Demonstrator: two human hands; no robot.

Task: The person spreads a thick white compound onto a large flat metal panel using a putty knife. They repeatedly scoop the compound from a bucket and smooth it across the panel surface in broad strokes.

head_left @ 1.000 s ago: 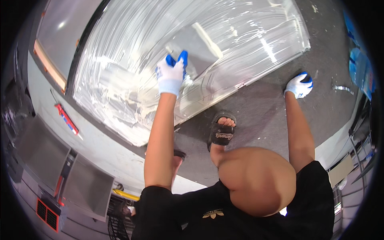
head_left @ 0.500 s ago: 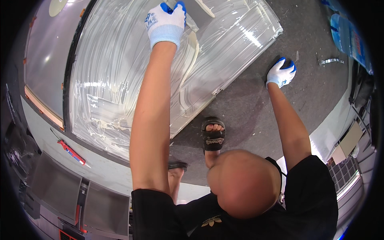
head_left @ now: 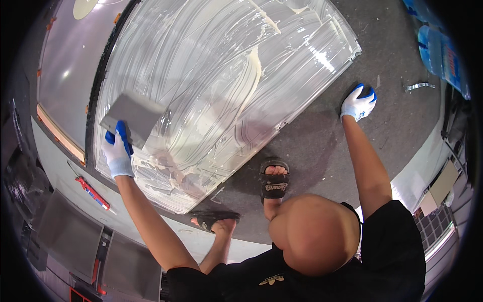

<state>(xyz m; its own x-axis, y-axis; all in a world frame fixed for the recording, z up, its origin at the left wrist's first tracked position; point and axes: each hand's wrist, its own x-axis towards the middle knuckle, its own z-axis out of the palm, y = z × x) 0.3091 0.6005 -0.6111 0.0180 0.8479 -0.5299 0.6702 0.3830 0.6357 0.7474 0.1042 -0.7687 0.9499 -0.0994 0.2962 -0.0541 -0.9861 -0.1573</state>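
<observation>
My left hand (head_left: 118, 151), in a white glove with blue fingertips, is closed on a wide, flat grey spreader blade (head_left: 133, 118). The blade lies over the left part of a large panel (head_left: 211, 75) coated with glossy, whitish paste in curved streaks. Thicker cream-coloured ridges of paste (head_left: 254, 75) run across the panel's middle. My right hand (head_left: 359, 103), gloved the same way, leans on the dark grey floor to the right of the panel. Its fingers are apart and nothing shows in it.
A red tube with a long thin tip (head_left: 92, 193) lies left of the panel. A shiny metal strip (head_left: 420, 86) and a blue-and-clear plastic package (head_left: 443, 58) are at the right. My sandalled feet (head_left: 275, 176) stand by the panel's near edge.
My left hand has swept from the top of the panel down and left with the spreader. The right hand stays on the floor; the view has shifted slightly.
</observation>
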